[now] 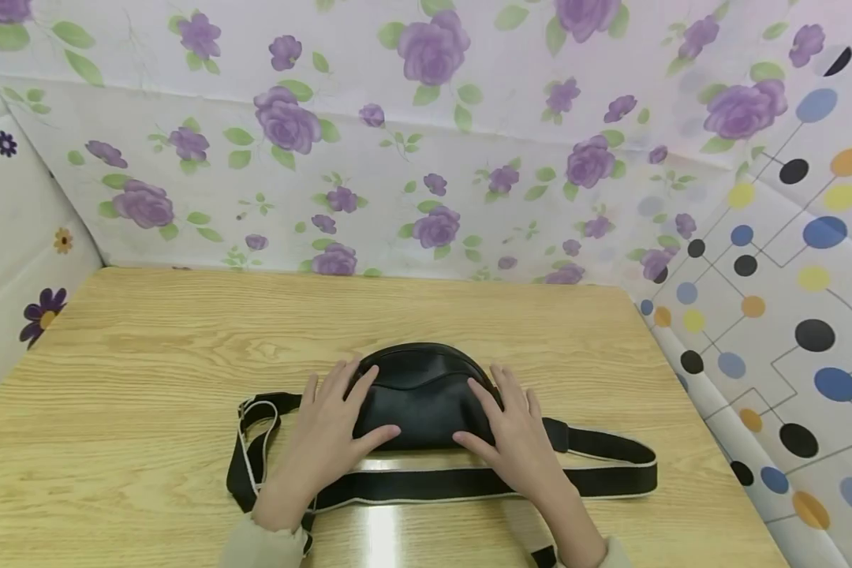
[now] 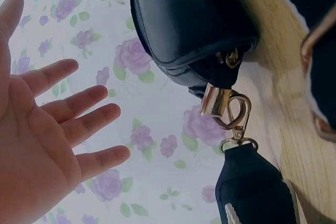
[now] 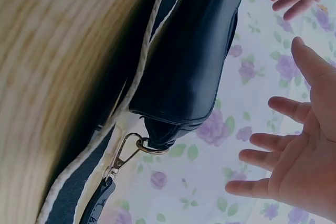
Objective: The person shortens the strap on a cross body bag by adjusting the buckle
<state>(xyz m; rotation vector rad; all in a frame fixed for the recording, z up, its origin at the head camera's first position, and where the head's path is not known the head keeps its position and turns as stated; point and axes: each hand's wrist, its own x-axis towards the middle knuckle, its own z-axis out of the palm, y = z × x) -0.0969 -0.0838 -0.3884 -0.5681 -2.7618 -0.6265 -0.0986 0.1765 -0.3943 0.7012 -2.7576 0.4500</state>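
Note:
A black half-moon waist bag lies on the wooden table, its curved top toward the back. My left hand hovers over the bag's left end, fingers spread. Over the right end is my right hand, its fingers likewise straight and apart. Both wrist views show a gap between palm and bag. A black strap with white edging runs along the front of the bag and loops out at both sides. In the left wrist view a gold clasp joins strap and bag; the right wrist view shows another metal clasp.
The wooden table reaches back to a white cloth with purple flowers. A dotted cloth hangs along the right side, and a flowered one on the left. A loose strap end lies near the right wrist.

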